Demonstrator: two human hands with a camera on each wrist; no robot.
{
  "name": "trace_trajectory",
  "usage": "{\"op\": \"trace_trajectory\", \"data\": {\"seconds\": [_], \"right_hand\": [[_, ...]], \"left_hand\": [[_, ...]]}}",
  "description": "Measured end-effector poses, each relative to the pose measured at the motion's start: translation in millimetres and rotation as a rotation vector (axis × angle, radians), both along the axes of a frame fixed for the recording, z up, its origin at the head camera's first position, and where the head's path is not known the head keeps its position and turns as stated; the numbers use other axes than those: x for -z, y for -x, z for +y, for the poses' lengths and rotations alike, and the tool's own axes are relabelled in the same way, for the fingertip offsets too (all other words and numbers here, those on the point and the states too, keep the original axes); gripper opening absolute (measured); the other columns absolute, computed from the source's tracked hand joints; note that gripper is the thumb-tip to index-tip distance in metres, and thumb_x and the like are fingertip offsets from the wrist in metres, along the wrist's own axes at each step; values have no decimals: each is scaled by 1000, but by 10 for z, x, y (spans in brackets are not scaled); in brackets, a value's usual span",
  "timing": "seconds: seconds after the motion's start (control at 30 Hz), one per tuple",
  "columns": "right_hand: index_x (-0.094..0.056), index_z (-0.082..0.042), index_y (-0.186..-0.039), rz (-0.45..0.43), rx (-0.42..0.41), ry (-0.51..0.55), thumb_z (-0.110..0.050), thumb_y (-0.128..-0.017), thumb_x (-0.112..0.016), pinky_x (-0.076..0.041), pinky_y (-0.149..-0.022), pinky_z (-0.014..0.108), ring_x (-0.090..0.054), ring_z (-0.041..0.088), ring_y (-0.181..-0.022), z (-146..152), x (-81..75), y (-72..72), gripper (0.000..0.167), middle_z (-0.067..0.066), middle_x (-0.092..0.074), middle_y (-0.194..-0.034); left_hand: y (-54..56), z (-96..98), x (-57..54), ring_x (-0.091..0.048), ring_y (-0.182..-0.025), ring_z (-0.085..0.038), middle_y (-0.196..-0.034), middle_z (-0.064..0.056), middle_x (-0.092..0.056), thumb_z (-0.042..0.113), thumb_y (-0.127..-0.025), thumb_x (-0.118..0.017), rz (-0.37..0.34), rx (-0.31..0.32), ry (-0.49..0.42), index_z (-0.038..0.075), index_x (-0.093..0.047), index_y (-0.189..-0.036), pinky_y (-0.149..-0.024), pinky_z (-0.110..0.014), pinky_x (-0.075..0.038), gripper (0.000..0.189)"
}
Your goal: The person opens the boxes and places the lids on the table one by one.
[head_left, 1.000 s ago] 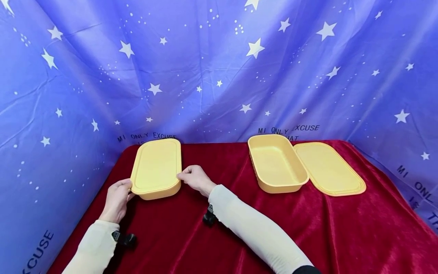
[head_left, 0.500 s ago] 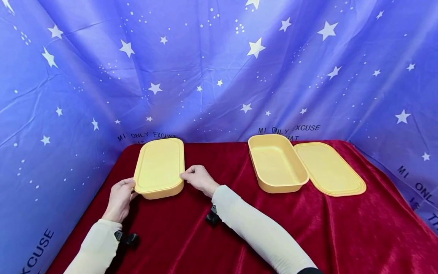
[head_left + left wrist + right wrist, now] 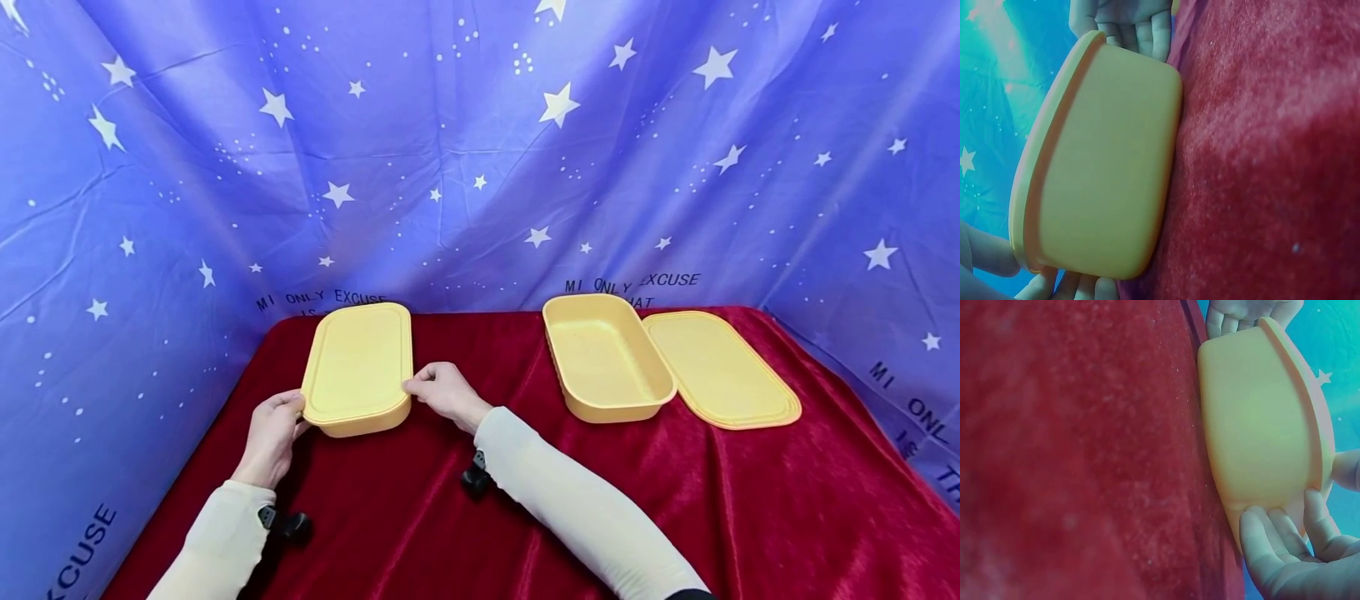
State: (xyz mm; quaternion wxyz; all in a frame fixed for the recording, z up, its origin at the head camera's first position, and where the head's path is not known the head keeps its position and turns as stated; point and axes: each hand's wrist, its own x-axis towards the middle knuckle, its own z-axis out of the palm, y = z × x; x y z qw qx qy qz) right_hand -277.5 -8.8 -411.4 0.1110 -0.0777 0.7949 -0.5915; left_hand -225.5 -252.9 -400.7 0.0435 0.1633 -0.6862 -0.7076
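A yellow rectangular food container [image 3: 360, 367] with rounded corners stands at the left of the table, its flat lid [image 3: 358, 358] on top. My left hand [image 3: 272, 435] holds its near left corner, thumb at the lid's rim and fingers below against the wall, as the left wrist view shows. On the opposite side, my right hand [image 3: 452, 395] pinches the rim near the right corner. In the right wrist view, the right thumb [image 3: 1347, 470] lies at the lid's edge while the curled fingers [image 3: 1266, 540] touch the side wall. The container's base is close to the red cloth.
An uncovered yellow container [image 3: 611, 358] stands on the right of the table, nothing visible inside. Against its right side lies a loose yellow lid [image 3: 723, 368]. Red velvet cloth [image 3: 420, 517] covers the table, and a blue star-patterned curtain [image 3: 450, 125] hangs behind.
Both hands have shifted slightly to the right, and the lidded container has moved along with them. The uncovered container and loose lid have stayed put.
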Motion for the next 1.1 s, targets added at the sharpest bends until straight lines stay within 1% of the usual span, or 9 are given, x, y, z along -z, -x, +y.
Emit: {"op": "trace_trajectory", "data": {"seconds": [0.13, 0.33, 0.43, 0.6, 0.7, 0.9, 1.1], "right_hand": [[-62, -5, -82, 7, 6, 6, -19, -84, -69, -45, -68, 25, -57, 14, -74, 37, 15, -6, 15, 1, -59, -82], [-64, -6, -83, 7, 6, -17, -20, -85, -69, -46, -69, 26, -57, 14, -75, 82, 21, -18, 15, 0, -60, -84], [-64, -6, -83, 10, 6, -15, -20, -85, -69, -46, -70, 26, -58, 14, -76, 101, 28, -18, 15, 1, -60, -85], [-63, -4, -83, 15, 4, 16, -18, -85, -69, -49, -73, 27, -59, 15, -77, 132, 23, -28, 15, 2, -61, -86], [-63, -4, -83, 11, 1, 22, -18, -85, -69, -49, -74, 26, -60, 16, -78, 149, 22, -34, 15, 2, -60, -86], [-63, -4, -83, 18, 0, 12, -17, -85, -68, -50, -74, 28, -61, 20, -81, 195, 34, -47, 14, 1, -61, -85], [-64, -5, -84, 16, -4, 17, -19, -85, -68, -50, -75, 28, -63, 26, -87, 252, 26, -66, 15, 1, -62, -86]], "left_hand": [[2, 33, -3, -52, -86, -2, -107, -6, -47, 6, -98, -41, -16, 15, 2, -9, -44, -121, -78, -19, -49, 27], [-11, 71, -3, -51, -90, -3, -116, -11, -43, 8, -99, -41, -34, 31, 4, -11, -41, -126, -79, -18, -49, 33], [-15, 90, -4, -51, -89, -3, -115, -11, -44, 8, -99, -41, -30, 30, 4, -11, -41, -125, -79, -18, -49, 32], [-7, 116, 2, -53, -86, -2, -108, -8, -46, 7, -99, -41, -15, 23, 0, -11, -42, -124, -78, -19, -49, 31], [-4, 128, 10, -53, -86, -1, -109, -8, -46, 7, -99, -41, -15, 19, -1, -11, -42, -125, -78, -18, -49, 32], [5, 155, 28, -52, -88, -3, -113, -10, -45, 9, -99, -41, -24, 27, -3, -10, -42, -126, -79, -18, -49, 33], [4, 202, 21, -53, -87, -3, -109, -8, -46, 8, -99, -42, -18, 29, -7, -10, -43, -124, -78, -19, -49, 31]]}}
